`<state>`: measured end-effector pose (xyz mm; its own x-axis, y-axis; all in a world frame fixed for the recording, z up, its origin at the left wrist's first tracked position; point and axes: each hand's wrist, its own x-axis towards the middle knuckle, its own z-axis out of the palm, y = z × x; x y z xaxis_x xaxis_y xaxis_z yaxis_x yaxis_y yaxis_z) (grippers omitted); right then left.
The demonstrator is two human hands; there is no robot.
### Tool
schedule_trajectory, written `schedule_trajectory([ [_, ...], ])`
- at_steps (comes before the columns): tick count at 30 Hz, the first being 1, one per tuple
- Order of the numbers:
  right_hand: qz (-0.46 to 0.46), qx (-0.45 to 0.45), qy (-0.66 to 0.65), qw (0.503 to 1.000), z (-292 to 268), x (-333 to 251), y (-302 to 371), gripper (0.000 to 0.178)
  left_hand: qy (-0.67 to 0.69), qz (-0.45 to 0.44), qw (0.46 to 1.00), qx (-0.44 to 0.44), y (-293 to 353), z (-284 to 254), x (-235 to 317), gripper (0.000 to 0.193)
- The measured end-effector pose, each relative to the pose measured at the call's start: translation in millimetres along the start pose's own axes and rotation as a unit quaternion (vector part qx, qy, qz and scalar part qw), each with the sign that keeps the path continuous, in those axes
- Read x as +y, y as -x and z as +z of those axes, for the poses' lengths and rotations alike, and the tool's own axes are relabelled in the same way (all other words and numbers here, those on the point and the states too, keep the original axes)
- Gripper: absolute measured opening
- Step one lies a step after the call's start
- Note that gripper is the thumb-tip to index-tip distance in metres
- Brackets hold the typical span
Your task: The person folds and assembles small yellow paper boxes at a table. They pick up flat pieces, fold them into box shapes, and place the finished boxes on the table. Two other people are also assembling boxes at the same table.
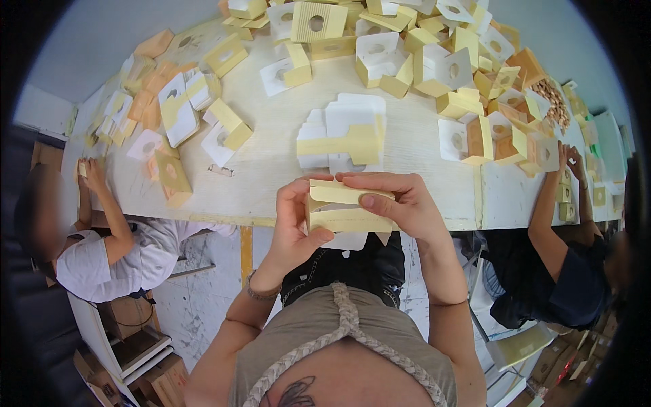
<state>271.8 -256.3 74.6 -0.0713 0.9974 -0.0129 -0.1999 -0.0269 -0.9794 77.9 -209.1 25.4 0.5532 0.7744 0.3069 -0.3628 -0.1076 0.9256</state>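
Just in front of the table's near edge, a small pale yellow paper carton [349,218] is held between both hands, partly folded, with a white flap hanging below it. My left hand [296,211] grips its left end, thumb along the lower front and fingers behind. On the right end, my right hand [401,201] is closed too, its thumb pressing the front panel and its fingers over the top edge. Straight beyond the hands lies a stack of flat white and yellow carton blanks [339,144] on the table.
Opened yellow-and-white cartons [383,57] with round holes are heaped along the far side. Flat and orange cartons [146,98] lie at the left. A co-worker [112,254] in a light shirt sits left; another co-worker [563,271] in dark clothes works right, beside small brown pieces [553,105].
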Motion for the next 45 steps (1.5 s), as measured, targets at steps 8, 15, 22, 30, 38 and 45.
schedule_trajectory([
  [8, 0.036, -0.030, 0.022, 0.999, -19, -4, -6, 0.032, -0.050, -0.023, 0.997, -0.048, -7, -6, 6, 0.078],
  [15, -0.063, -0.052, 0.142, 0.986, 0, -1, -3, 0.038, -0.126, 0.020, 0.991, -0.028, -10, -9, -1, 0.060],
  [22, -0.137, -0.084, 0.181, 0.970, 10, 14, -1, 0.045, -0.105, 0.009, 0.994, 0.021, -6, -6, 0, 0.044],
  [30, -0.250, 0.117, 0.324, 0.905, 27, 43, 15, 0.055, 0.013, -0.033, 0.997, 0.069, -14, -3, 1, 0.034],
  [38, -0.151, 0.026, 0.233, 0.960, 13, 44, 11, 0.043, -0.026, -0.016, 0.995, 0.096, 4, -9, -14, 0.018],
  [45, -0.073, -0.004, 0.288, 0.955, 14, 37, 3, 0.043, -0.077, -0.076, 0.992, 0.059, 8, -28, -20, 0.023],
])
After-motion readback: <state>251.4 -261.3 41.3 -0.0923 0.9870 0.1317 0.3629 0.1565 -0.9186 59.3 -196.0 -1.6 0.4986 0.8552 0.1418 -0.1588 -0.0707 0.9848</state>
